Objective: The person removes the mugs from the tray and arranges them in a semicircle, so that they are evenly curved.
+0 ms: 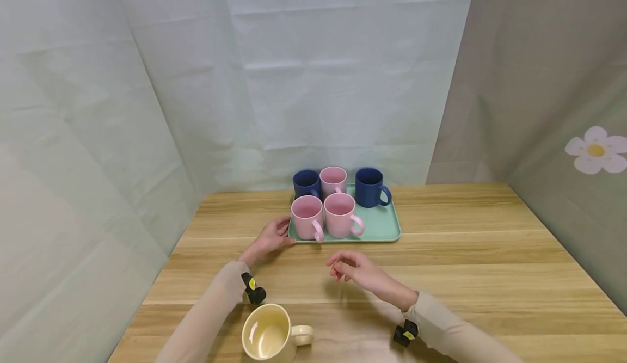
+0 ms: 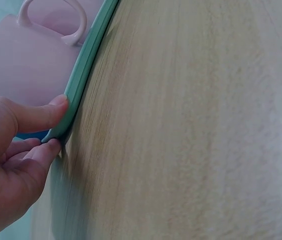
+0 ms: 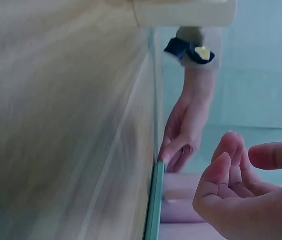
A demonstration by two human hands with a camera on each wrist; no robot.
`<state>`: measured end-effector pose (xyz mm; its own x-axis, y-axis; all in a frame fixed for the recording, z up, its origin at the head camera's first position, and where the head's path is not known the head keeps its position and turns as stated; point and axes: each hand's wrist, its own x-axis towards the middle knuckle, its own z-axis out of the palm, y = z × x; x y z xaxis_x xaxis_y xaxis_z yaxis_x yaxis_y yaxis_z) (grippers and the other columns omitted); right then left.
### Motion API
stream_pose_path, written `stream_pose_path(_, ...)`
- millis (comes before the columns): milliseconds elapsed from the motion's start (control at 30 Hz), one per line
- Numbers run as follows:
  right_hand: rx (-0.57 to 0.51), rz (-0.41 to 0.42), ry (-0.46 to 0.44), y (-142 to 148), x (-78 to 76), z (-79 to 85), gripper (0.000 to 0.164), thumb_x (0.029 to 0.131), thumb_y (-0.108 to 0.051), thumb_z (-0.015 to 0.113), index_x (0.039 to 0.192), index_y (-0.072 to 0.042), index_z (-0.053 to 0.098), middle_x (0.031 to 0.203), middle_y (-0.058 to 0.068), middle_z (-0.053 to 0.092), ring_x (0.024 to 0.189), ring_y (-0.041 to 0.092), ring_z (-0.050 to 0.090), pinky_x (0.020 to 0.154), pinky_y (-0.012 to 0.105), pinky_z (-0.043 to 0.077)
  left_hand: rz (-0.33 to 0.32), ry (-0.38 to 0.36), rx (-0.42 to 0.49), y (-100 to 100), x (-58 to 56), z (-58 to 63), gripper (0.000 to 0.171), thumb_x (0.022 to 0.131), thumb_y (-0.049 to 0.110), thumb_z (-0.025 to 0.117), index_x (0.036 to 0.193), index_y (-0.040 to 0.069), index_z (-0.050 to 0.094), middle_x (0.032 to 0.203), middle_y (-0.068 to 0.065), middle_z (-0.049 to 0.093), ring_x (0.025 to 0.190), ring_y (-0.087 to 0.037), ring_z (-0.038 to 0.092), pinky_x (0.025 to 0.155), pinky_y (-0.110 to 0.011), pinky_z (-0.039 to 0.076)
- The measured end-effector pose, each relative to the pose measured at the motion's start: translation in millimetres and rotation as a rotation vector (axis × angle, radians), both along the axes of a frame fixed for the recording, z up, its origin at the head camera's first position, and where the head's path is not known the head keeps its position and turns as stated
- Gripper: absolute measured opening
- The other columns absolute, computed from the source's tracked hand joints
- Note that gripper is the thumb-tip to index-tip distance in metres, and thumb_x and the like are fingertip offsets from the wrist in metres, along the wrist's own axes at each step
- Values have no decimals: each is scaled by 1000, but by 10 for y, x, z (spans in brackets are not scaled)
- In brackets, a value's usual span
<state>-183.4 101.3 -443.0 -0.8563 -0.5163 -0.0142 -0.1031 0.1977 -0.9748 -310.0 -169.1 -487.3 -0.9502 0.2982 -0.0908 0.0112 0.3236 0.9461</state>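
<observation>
My left hand is at the near left corner of the green tray, thumb over the rim and fingers at its outer edge, as the left wrist view shows. On the tray stand a pink mug at the left front and another pink mug beside it. Behind them are a blue mug, a third pink mug and a second blue mug. My right hand hovers in front of the tray, fingers loosely bent, holding nothing.
A yellow mug stands near the front of the wooden table, close to my left forearm, its handle pointing right. Pale cloth hangs behind the tray and along both sides of the table.
</observation>
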Motion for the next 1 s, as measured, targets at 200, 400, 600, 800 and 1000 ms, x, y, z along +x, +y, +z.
stream_pose_path(200,14,-59,44,46,-83,-16,24,98,-6,49,114,10,57,94,24,64,78,14,61,69,28,54,9,18,-19,-14,-3,14,74,79,-16,65,143,-15,28,149,-35,32,141,-41,30,116,-46,31)
stream_pose_path(400,5,-94,95,94,-151,-10,23,98,-6,47,113,10,57,92,24,63,79,14,61,67,26,54,5,28,-35,-12,3,18,74,79,-15,66,143,-15,28,148,-35,32,141,-42,31,116,-47,32)
stream_pose_path(600,25,-155,167,135,-211,-40,19,98,-3,47,110,7,59,92,23,62,79,16,61,69,29,56,8,21,-37,-10,11,9,74,80,-15,66,143,-15,28,149,-35,32,141,-41,30,116,-47,31)
stream_pose_path(800,58,-213,249,162,-265,-49,18,96,0,50,109,6,60,100,28,63,85,27,63,74,30,57,9,7,-13,-11,14,-5,75,79,-16,65,144,-15,26,150,-34,30,142,-41,29,116,-46,32)
stream_pose_path(1000,92,-298,294,174,-329,-84,18,94,3,52,108,3,63,104,25,64,94,28,62,77,21,52,5,12,-4,-20,0,-13,75,79,-16,64,144,-16,25,149,-35,29,142,-42,28,116,-47,31)
